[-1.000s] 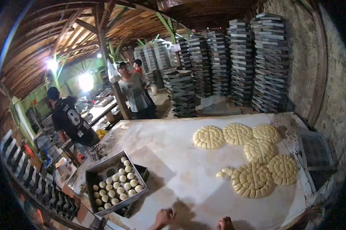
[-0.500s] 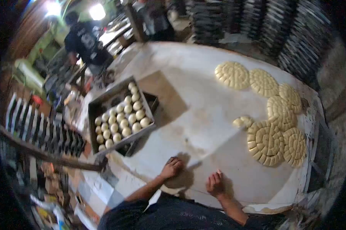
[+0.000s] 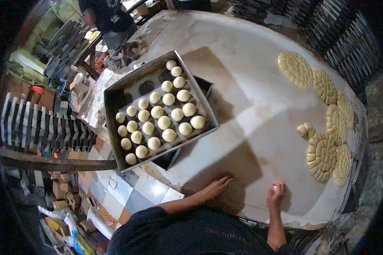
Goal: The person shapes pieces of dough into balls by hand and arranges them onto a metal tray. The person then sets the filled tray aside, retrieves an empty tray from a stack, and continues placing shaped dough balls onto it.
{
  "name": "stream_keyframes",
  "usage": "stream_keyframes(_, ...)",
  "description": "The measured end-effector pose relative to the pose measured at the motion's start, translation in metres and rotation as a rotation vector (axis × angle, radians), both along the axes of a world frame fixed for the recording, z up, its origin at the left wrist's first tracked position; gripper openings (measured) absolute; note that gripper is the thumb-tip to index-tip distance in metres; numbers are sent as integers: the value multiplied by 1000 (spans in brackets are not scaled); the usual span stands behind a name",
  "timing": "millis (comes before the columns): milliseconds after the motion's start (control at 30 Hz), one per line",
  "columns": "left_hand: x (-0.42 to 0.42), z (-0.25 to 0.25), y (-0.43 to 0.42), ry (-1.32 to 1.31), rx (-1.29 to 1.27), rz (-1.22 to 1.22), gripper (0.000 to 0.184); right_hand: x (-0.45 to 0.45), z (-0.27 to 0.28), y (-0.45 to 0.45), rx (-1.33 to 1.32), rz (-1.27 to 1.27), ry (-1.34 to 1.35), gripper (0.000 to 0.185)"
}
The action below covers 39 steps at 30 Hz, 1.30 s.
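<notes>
My left hand (image 3: 217, 189) is low over the front of the table, its fingers stretched out towards the right, with nothing visible in it. To its right, my right hand (image 3: 276, 194) is raised slightly with the fingers curled in; whatever they may hold is hidden. Left of both hands, a dark metal tray (image 3: 166, 152) carries rows of round pale dough balls (image 3: 157, 111). Coils of cut dough pieces (image 3: 322, 156) lie along the table's right side. Beside them sits a small separate cluster of dough pieces (image 3: 305, 129).
The floury pale table (image 3: 259, 38) spreads ahead of me. Another dark tray (image 3: 203, 86) pokes out beneath the dough-ball tray. Stacked dark trays (image 3: 353, 51) stand behind and a rack of trays (image 3: 47, 127) at left. A person (image 3: 111, 21) stands at the far left.
The view has tilted down and turned, so the tray looks larger and nearer. My left hand's fingers have straightened from a curl. My right hand stays curled.
</notes>
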<state>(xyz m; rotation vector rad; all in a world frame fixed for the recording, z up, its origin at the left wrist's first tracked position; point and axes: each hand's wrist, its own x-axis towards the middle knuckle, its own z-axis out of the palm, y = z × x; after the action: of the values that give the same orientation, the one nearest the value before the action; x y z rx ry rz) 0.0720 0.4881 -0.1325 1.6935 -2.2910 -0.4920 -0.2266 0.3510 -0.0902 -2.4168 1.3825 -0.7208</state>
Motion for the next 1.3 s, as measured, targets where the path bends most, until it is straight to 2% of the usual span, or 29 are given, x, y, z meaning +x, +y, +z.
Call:
stream_keyframes(33, 20, 73, 7, 483, 333, 198, 48, -11, 14, -2, 193, -96, -15, 17)
stream_keyframes(133, 93, 143, -2, 567, 341, 225, 49, -54, 34, -39, 696, -384, 44, 20)
stream_keyframes(167, 126, 177, -14, 547, 78, 212, 48, -40, 48, -39, 696, -394, 47, 20)
stream_keyframes(200, 164, 206, -33, 522, -188, 202, 47, -13, 72, -52, 825, -508, -103, 21)
stream_keyframes(233, 211, 224, -56, 476, -75, 255, 48, 19, 89, -70, 945, -613, -258, 23)
stream_keyframes(267, 240, 262, -75, 369, -277, 368, 47, 55, 98, -82, 877, -456, -321, 25)
stream_keyframes(300, 284, 251, -99, 228, -295, 432, 48, 99, 108, -91, 808, -305, -381, 28)
stream_keyframes(333, 327, 225, -128, 123, -433, 553, 44, 152, 123, -99, 725, -163, -344, 31)
stream_keyframes(400, 392, 184, -170, 138, -410, 770, 33, 278, 176, -99, 544, 141, -375, 32)
stream_keyframes(433, 417, 159, -182, 54, -394, 798, 39, 332, 193, -100, 570, 277, -466, 34)
stream_keyframes(467, 429, 146, -183, 61, -404, 807, 39, 384, 207, -103, 345, 396, -430, 34)
stream_keyframes(500, 438, 136, -183, 80, -309, 806, 50, 431, 217, -108, 135, 551, -441, 31)
stream_keyframes(533, 442, 130, -183, 100, -219, 811, 60, 475, 212, -112, 100, 652, -542, 26)
stream_keyframes(567, 437, 143, -177, 130, -217, 804, 69, 520, 200, -119, 75, 705, -547, 25)
stream_keyframes(600, 436, 154, -171, 136, -226, 826, 69, 556, 184, -124, 54, 756, -554, 25)
stream_keyframes(667, 441, 175, -154, 90, -298, 784, 70, 594, 156, -133, -19, 833, -48, 28)
stream_keyframes(700, 444, 186, -147, 102, -296, 840, 69, 590, 158, -132, -22, 835, -62, 28)
stream_keyframes(767, 439, 212, -135, 100, -378, 833, 66, 558, 164, -116, -185, 817, 156, 31)
stream_keyframes(833, 410, 238, -139, 157, -463, 785, 58, 496, 165, -120, -93, 774, -222, 30)
stream_keyframes(867, 390, 251, -149, 194, -472, 734, 53, 450, 173, -125, -57, 729, -285, 28)
stream_keyframes(900, 367, 263, -164, 162, -534, 602, 46, 401, 175, -127, -80, 581, -338, 26)
stream_keyframes(967, 297, 286, -199, 250, -420, 438, 44, 290, 143, -138, -157, 247, -343, 22)
stream_keyframes(1000, 258, 295, -219, 260, -388, 309, 44, 237, 126, -136, -120, 39, -302, 21)
stream_keyframes(1033, 220, 296, -239, 283, -309, 182, 44, 197, 116, -125, 36, -177, -424, 17)
stream_keyframes(1067, 182, 288, -265, 299, -284, -31, 47, 161, 97, -112, 19, -266, -429, 17)
stream_keyframes(1133, 99, 252, -319, 301, -17, -273, 59, 101, 47, -91, 142, -440, -515, 17)
stream_keyframes(1200, 21, 194, -368, 202, 102, -357, 67, 53, -4, -57, 150, -414, -336, 14)
stream_keyframes(1267, -45, 133, -408, 333, 151, -327, 77, 10, -12, -22, -173, -294, -88, 11)
stream_keyframes(1300, -76, 102, -427, 317, 145, -337, 77, -13, -7, -9, -86, -287, -153, 11)
